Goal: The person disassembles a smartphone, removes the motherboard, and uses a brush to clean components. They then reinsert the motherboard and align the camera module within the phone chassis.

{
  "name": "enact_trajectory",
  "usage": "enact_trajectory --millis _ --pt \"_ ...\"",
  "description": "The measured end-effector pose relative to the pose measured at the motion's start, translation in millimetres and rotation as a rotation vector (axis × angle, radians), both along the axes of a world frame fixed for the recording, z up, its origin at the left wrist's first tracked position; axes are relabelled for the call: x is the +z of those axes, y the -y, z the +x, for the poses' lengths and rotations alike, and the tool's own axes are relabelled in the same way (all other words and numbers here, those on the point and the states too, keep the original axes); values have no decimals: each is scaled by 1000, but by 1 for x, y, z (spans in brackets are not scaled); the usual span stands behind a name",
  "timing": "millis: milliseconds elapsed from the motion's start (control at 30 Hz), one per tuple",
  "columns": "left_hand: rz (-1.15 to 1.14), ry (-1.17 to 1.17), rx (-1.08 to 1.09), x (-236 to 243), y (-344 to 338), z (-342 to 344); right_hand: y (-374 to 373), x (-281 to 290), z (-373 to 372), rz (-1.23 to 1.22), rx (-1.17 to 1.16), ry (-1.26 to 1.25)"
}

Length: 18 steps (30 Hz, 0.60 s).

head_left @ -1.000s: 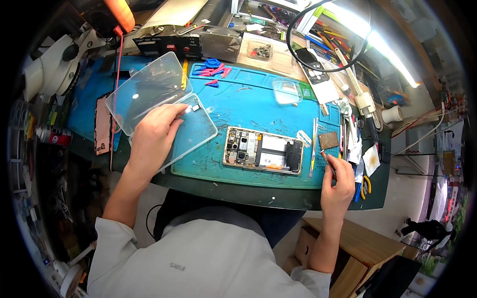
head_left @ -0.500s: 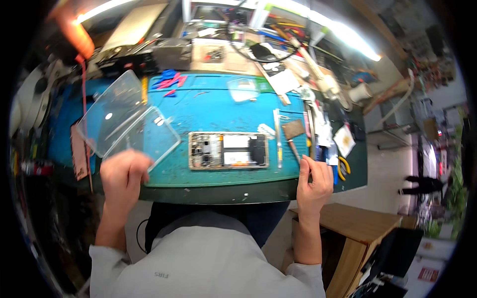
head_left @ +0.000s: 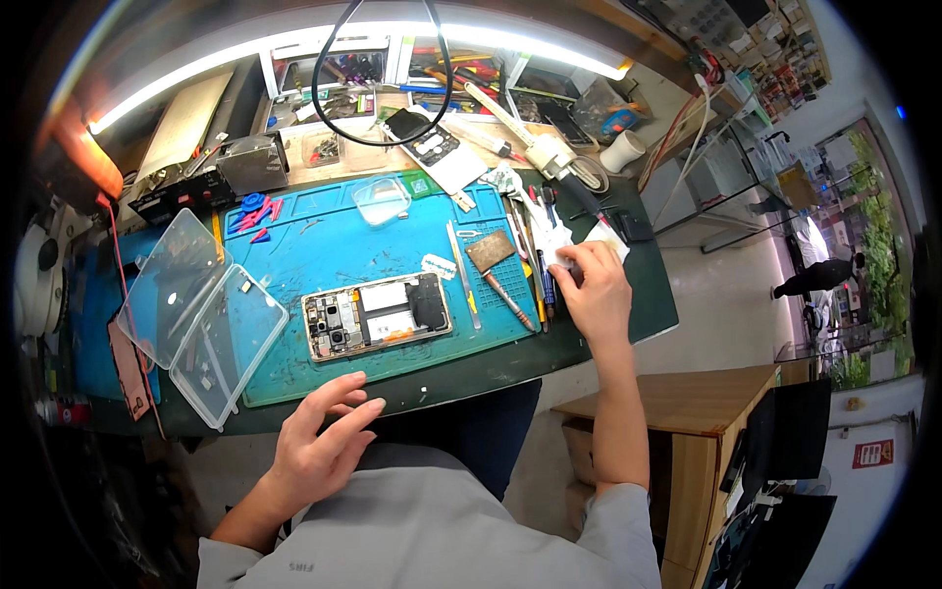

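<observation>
My left hand (head_left: 324,440) hovers just in front of the bench's near edge, fingers apart and nothing in them. A smartphone with its back off (head_left: 378,316), its inner parts and battery showing, lies face down on the blue mat beyond that hand. My right hand (head_left: 596,293) is over the right side of the bench, by a row of slim tools (head_left: 535,260) and some white crumpled tissue (head_left: 549,236). Its thumb and fingers are bent together; whatever lies between them is hidden. A clear plastic box, lid raised (head_left: 232,344), lies left of the phone, with small parts inside.
On the blue mat (head_left: 363,245) lie a brush-like tool (head_left: 491,251), a thin blade tool (head_left: 463,275), red and blue clips (head_left: 257,212) and a small clear tub (head_left: 381,201). A black cable loop (head_left: 316,79) hangs over the back. A wooden cabinet (head_left: 677,393) stands to the right.
My view has turned toward the right. My right hand has moved from the mat's front right corner to the tools and tissue. My left hand has left the clear box and its fingers have spread.
</observation>
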<state>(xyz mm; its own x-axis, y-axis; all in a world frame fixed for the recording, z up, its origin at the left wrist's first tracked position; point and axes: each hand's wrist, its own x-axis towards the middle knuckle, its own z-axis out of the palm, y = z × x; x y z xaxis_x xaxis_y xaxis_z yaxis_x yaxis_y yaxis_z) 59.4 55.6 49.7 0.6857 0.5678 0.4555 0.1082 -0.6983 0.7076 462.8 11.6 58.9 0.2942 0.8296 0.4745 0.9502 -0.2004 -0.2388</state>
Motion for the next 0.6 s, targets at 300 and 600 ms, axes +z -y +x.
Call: enact_trajectory --millis 300,600 --pt "-79 29 49 -4 6 3 8 10 12 81 -28 -145" --pt "-66 34 -74 1 9 21 11 16 19 301 -141 -635"
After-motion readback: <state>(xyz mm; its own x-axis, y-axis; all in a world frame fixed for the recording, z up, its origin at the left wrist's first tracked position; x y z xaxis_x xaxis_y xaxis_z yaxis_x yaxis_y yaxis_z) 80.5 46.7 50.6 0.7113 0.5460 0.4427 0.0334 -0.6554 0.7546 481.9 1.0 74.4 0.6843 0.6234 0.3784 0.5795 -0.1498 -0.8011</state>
